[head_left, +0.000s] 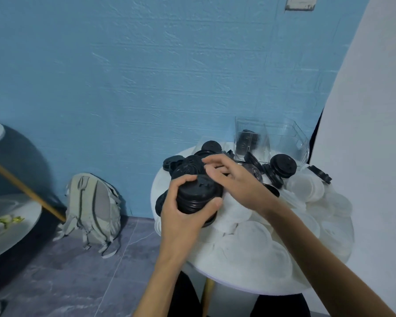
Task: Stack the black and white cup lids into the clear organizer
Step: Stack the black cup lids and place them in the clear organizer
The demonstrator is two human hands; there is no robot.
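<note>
Gripping a stack of black lids [198,197], the left hand [181,216] curls its fingers round the far side of the stack and presses its thumb against the near right edge, so the stack sits clamped in the palm above the table's left rim. Just beyond those fingers the right hand [233,179] reaches across with bent fingers [212,160] resting on the loose black lids [188,167] heaped there; whether it actually pinches one of them cannot be told, since the fingertips blur into the dark pile. Under and to the right of both hands spreads a bed of white lids [256,245] covering most of the round white table [226,279]. Further right of the right hand's knuckles a second short stack of black lids [282,165] stands tilted, with more black lids leaning beside it and one lone black lid [319,173] lying past it near the white wall. Beyond the fingers, at the table's far edge, stands the clear organizer [290,138], and its left compartment holds a few black lids [247,139] set on edge while the right compartment shows only clear walls. Well to the left of the left hand, on the grey floor against the blue wall [146,65], a pale backpack [94,211] leans upright, and further left again a wooden pole [23,186] slants across a round grey surface
</note>
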